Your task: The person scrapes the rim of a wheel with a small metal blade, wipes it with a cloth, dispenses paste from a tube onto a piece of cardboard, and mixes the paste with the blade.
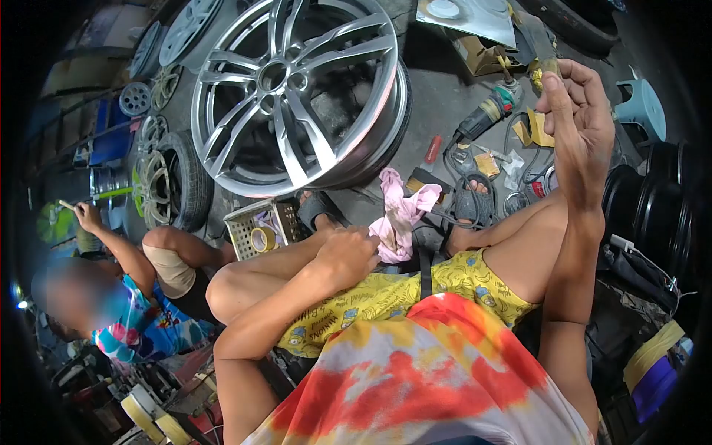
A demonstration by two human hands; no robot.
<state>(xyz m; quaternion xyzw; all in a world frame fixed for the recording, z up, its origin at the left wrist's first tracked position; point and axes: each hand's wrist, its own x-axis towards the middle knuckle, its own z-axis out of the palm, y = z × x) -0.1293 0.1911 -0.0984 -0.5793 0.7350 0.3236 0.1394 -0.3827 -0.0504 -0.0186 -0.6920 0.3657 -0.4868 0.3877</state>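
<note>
My left hand rests above my lap with its fingers curled on the edge of a crumpled pink cloth. The cloth hangs between my knees. Raised at the upper right, my right hand pinches a thin, see-through yellowish strip between thumb and fingers; its exact kind is unclear. Ahead of me lies a large silver alloy wheel with split spokes, face up, apart from both hands.
An angle grinder with its cable lies on the floor, near a red-handled tool. A basket holds a tape roll. Dark rims stand at right, by a blue stool. Another person sits at left.
</note>
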